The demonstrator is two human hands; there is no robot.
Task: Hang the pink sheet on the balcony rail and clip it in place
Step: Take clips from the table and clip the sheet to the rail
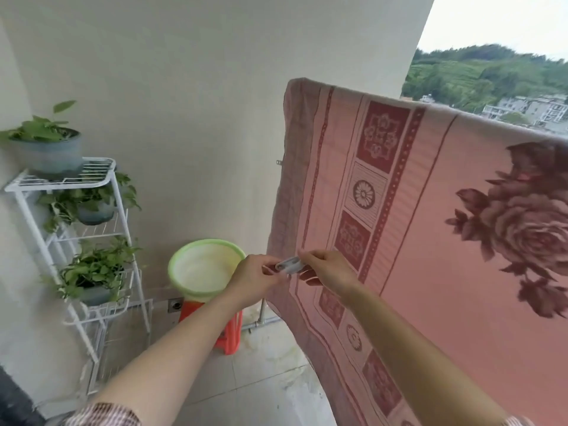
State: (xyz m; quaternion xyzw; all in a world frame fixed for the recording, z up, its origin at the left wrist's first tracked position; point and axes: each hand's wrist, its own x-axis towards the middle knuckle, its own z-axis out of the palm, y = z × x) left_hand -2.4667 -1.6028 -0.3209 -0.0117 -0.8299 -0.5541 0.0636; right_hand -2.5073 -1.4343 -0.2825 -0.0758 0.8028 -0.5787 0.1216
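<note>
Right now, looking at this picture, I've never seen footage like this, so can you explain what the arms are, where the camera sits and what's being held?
There is no machine here, only a person. The single picture comes from a camera worn on their head, looking forward and down, so the two bare arms are their own. The left hand and right hand together pinch a small pale clip. Just behind it hangs the pink sheet with a rose pattern, draped over a support that the sheet itself hides. To the left, a green basin sits on an orange stool, beside a white rack of potted plants.
</note>
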